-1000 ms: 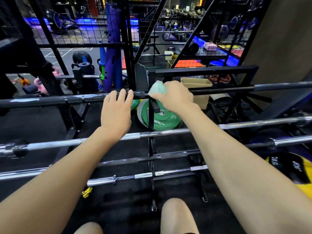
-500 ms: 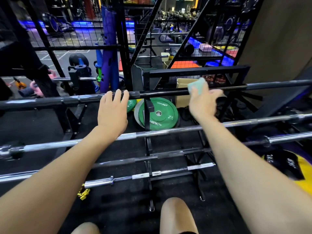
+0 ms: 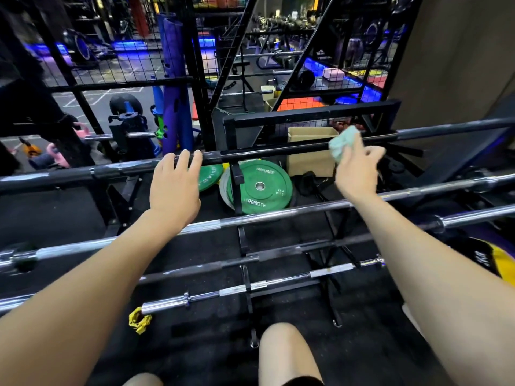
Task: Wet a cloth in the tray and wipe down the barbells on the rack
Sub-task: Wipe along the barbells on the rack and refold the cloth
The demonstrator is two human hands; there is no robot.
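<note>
A black top barbell point(image 3: 278, 151) runs across the rack from left to right. My left hand point(image 3: 174, 188) lies over it, fingers straight across the bar. My right hand point(image 3: 358, 169) holds a crumpled pale green cloth point(image 3: 344, 142) against the same bar, further right, by the cardboard box. Below, a chrome barbell point(image 3: 250, 220) crosses under both wrists. A darker bar point(image 3: 211, 267) and a short chrome bar point(image 3: 237, 289) sit lower on the black rack upright point(image 3: 245, 246). No tray is in view.
Green weight plates point(image 3: 259, 186) lean behind the rack, next to a cardboard box point(image 3: 310, 160). A yellow collar clip point(image 3: 139, 323) lies on the black floor. A yellow and black ball point(image 3: 490, 259) sits at the right. Black mesh racking point(image 3: 200, 79) stands behind. My knees show at the bottom.
My right hand has slid the cloth to the right along the top bar, from the rack's centre post to past the cardboard box. My left hand has stayed on the bar.
</note>
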